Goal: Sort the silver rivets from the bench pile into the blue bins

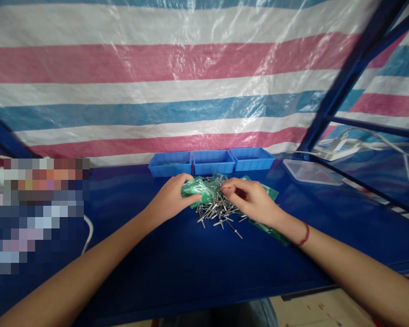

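My left hand (172, 197) is closed on a green plastic bag (198, 188) that has small metal pieces in it. Just right of the bag, a loose pile of silvery metal rivets (216, 209) lies on the blue table (177, 268). At the pile's upper right is my right hand (252, 200), its thumb and index finger pinched together; whatever they hold is too small to name. More green plastic (271, 231) lies under and beside my right hand.
Three blue bins (213, 161) stand in a row behind the pile. A clear plastic lid (310, 172) lies at the right, near a white power strip (339, 147) and cables. A white cable (88, 229) is at the left, beside a pixelated area.
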Tool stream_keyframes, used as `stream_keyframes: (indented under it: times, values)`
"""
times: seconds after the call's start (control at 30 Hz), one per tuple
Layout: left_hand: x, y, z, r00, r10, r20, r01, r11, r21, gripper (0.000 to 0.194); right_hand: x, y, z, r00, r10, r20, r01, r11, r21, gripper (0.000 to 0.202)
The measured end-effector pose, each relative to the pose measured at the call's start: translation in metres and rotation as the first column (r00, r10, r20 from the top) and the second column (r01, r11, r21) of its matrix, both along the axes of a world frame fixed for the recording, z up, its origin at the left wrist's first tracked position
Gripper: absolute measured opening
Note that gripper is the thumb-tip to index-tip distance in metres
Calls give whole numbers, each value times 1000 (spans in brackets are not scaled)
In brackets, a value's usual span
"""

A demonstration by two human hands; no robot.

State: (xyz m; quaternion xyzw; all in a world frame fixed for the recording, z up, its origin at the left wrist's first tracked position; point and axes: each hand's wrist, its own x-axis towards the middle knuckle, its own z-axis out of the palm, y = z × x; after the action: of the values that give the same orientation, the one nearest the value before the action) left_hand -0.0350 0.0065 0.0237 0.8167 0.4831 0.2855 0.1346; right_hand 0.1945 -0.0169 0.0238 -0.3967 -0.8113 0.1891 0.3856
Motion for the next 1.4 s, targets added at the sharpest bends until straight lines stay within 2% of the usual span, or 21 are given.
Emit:
stream_keyframes:
  times: [0.1,0.2,0.3,0.4,0.5,0.6,0.67,0.73,0.8,0.87,0.93,1.0,1.07,1.17,1.3,1.4]
  values:
    - [1,-4,3,992,46,121,-33,994,-107,34,0,0,1,999,18,27,-18,1000,4,17]
    - [5,-10,6,970,21,243,9,993,-121,32,0,0,0,999,31,42,-31,1000,0,17]
    - [10,-18,12,959,16,282,14,994,-104,23,-1,-4,2,998,43,53,-42,999,-16,26]
    - [18,-28,15,960,-1,279,-2,1000,13,16,-4,-11,6,994,111,-3,-111,988,-108,39]
    - [24,-37,14,955,-179,235,126,966,227,6,-9,-17,8,974,178,-142,-208,949,-237,47]
    - [28,-41,12,947,-301,112,240,896,374,8,-13,-18,7,939,181,-293,-280,898,-340,42]
    - [28,-43,13,939,-339,53,294,874,388,10,-13,-16,7,916,157,-370,-308,865,-396,33]
    - [27,-45,14,926,-374,45,337,877,344,18,-12,-13,7,906,110,-408,-299,849,-436,27]
    - [27,-46,15,925,-359,122,314,906,284,34,-9,-10,8,907,62,-417,-259,862,-435,23]
    - [28,-44,14,931,-270,247,223,953,203,46,-7,-8,9,916,40,-399,-211,893,-396,22]
    - [30,-41,12,919,-171,355,167,985,43,49,-7,-8,9,928,51,-370,-188,920,-343,23]
    - [33,-37,10,879,-120,462,210,966,-148,43,-8,-9,8,938,71,-339,-179,937,-300,24]
    - [34,-34,8,816,-84,572,279,924,-261,33,-9,-11,7,944,86,-318,-177,947,-269,24]
    - [36,-33,6,762,-45,647,287,918,-275,20,-12,-13,6,950,100,-297,-182,947,-263,20]
    - [39,-36,6,765,-66,641,280,930,-239,19,-13,-13,4,957,100,-272,-174,948,-266,18]
    - [35,-24,12,779,-67,624,250,945,-210,23,-10,-11,4,956,71,-286,-147,956,-255,19]
